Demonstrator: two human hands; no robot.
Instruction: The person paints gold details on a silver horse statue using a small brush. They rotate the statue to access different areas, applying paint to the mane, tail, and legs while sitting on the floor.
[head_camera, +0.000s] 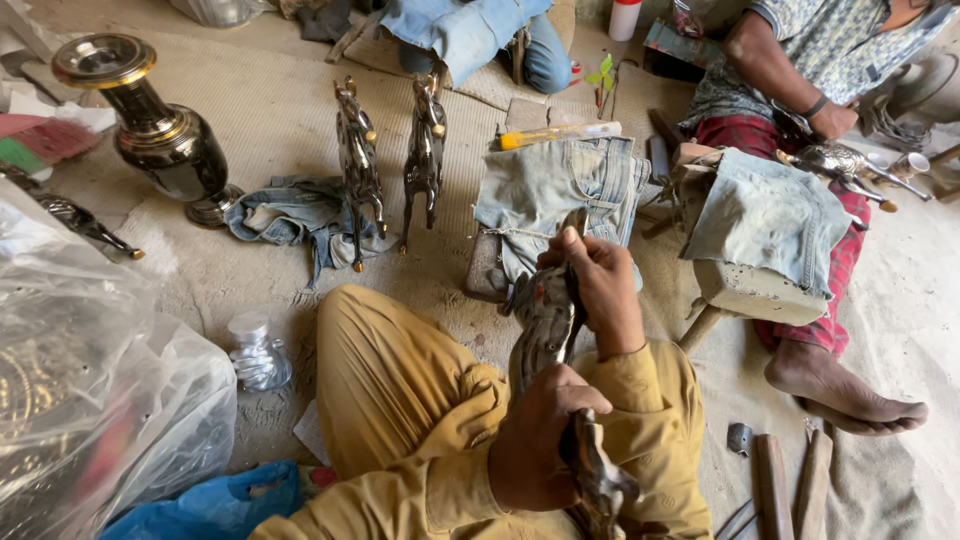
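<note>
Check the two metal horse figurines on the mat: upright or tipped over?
Upright: both horse figurines stand on their legs on the mat.

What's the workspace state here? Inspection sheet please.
Surface: sandy floor with woven mat.
Job's things: dark metal figurine held over the lap.
Clutter: two horse figurines standing, black-and-brass vase, denim rags, plastic bags, wooden handles.
Grippers: left hand grips figurine's lower end; right hand grips its upper part.
Cables: nothing seen.
Surroundings: seated co-worker at right, holding a silver piece.
</note>
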